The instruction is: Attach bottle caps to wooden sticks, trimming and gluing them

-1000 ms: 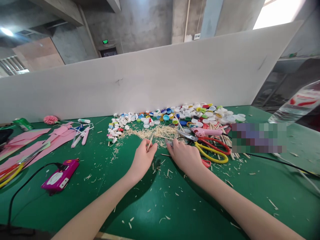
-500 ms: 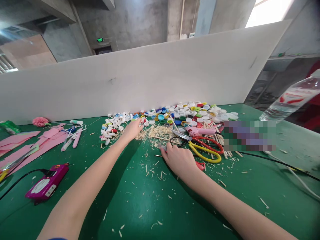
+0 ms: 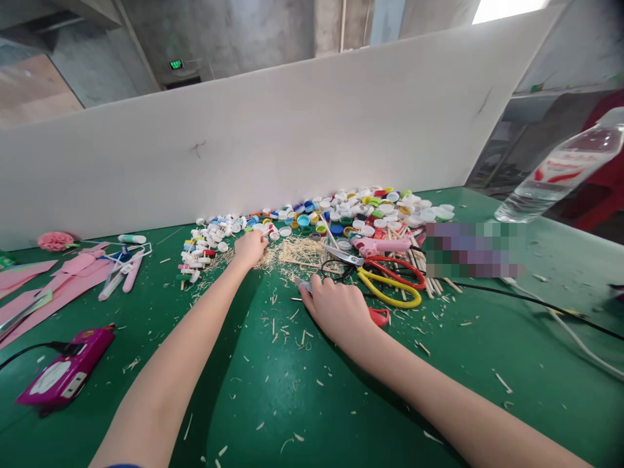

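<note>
1. At far left, pink paper (image 3: 73, 296) lies on the worktop (image 3: 273, 403), with a magenta power strip (image 3: 68, 370) nearer me; both are well apart from my hands.
2. My left hand (image 3: 249, 249) is at the near edge of the piled plastic caps (image 3: 348, 208), fingers bent down; I cannot tell whether they grip anything. The caps should be light, stiff and slippery, best pinched by the rim.
3. Loose wood shavings (image 3: 302, 251), between the hands, would scatter easily.
4. My right hand (image 3: 338, 305) is curled around a grey-tipped tool (image 3: 305, 285). I judge it rigid and perhaps sharp, so I'd hold behind the tip.
5. Just beyond, scissors (image 3: 348, 257) and a pink glue gun (image 3: 383, 246) crowd that hand.
6. Far right: a water bottle (image 3: 556, 175).
</note>
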### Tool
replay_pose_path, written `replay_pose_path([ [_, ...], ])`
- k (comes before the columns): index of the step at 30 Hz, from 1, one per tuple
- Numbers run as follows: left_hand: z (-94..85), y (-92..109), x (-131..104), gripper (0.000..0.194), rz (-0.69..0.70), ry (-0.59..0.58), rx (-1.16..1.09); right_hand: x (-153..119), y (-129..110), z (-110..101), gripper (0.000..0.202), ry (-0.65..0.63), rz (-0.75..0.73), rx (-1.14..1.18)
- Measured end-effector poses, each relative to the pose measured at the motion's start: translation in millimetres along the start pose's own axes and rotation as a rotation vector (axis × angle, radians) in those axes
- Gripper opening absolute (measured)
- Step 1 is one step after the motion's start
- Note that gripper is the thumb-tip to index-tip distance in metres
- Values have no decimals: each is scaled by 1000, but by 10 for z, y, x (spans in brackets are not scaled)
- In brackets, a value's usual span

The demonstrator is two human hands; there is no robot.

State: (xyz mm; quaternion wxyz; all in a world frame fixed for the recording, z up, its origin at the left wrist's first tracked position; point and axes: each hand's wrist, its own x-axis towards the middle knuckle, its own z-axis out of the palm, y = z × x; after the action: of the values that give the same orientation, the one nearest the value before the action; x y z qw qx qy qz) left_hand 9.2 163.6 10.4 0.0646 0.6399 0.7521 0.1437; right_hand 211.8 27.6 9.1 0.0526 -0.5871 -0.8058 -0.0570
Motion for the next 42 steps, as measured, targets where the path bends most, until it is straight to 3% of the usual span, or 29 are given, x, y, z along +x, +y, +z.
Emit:
replay_pose_path([
  [4,-94,5,-14,35,-16,-68,-161,1,11,-12,39,-3,3,0],
  [7,-212,33,-159,36,4,-156,-343,3,30,-31,40,-7,6,1],
  [12,-377,-5,-697,34,60,-389,-586,7,63,-74,42,-15,0,4],
  [16,-397,-71,-1095,39,78,-637,-626,18,95,-112,42,-19,-3,-10],
  [18,-373,-95,-1197,40,81,-702,-607,29,115,-133,44,-29,-8,-28],
  [21,-319,-119,-1254,40,86,-696,-545,48,140,-160,45,-52,-26,-60],
  [26,-286,-119,-1305,35,155,-551,-465,77,170,-175,43,-92,-72,-104],
  [37,-444,-76,-1465,45,295,-628,-318,113,244,-89,43,-22,-188,-106],
  [42,-447,-63,-1504,51,281,-533,-288,102,256,-100,40,4,-290,-72],
])
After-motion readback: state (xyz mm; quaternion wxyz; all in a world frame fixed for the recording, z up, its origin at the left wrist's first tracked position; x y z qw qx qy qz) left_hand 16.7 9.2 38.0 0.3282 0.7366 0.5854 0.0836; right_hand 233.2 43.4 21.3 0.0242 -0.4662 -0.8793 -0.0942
